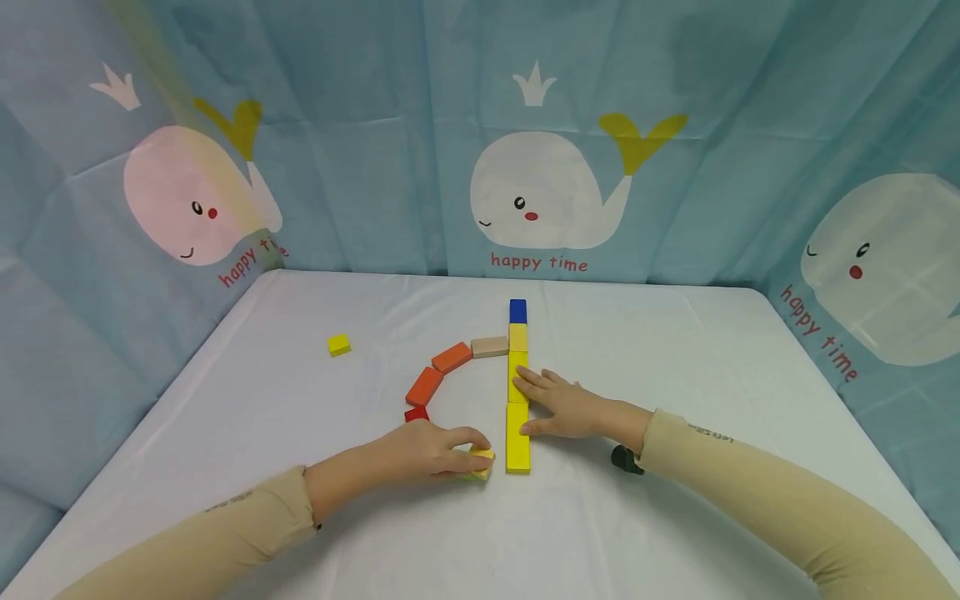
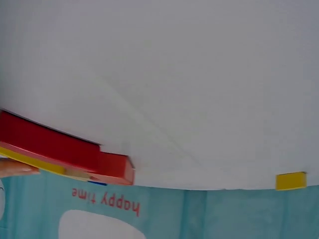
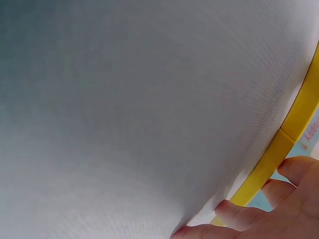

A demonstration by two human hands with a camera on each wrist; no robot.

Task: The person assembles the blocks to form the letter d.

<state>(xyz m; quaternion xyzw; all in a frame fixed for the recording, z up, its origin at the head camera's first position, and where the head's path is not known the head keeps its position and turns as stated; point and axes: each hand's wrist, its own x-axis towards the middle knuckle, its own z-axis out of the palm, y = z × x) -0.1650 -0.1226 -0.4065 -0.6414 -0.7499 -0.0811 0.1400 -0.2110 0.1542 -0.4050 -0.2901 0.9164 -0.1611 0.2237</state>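
My left hand (image 1: 426, 450) pinches a small pale yellow block (image 1: 482, 463), mostly covered by the fingers, low over the white table. Close to its right stands the near end of a straight row: a yellow block (image 1: 518, 450), a second yellow block (image 1: 517, 387), a cream block (image 1: 518, 337) and a blue block (image 1: 518, 312). My right hand (image 1: 567, 408) lies with fingers spread, fingertips on the yellow blocks. A curve of a beige block (image 1: 490, 347), orange blocks (image 1: 452, 357) and a red block (image 1: 417, 413) leads left from the row; my left hand partly hides the red one.
A loose yellow block (image 1: 339, 345) lies at the far left of the white table (image 1: 637, 533). A blue curtain (image 1: 360, 192) with whale prints stands along the back and sides. A small black object (image 1: 626, 460) shows under the right wrist.
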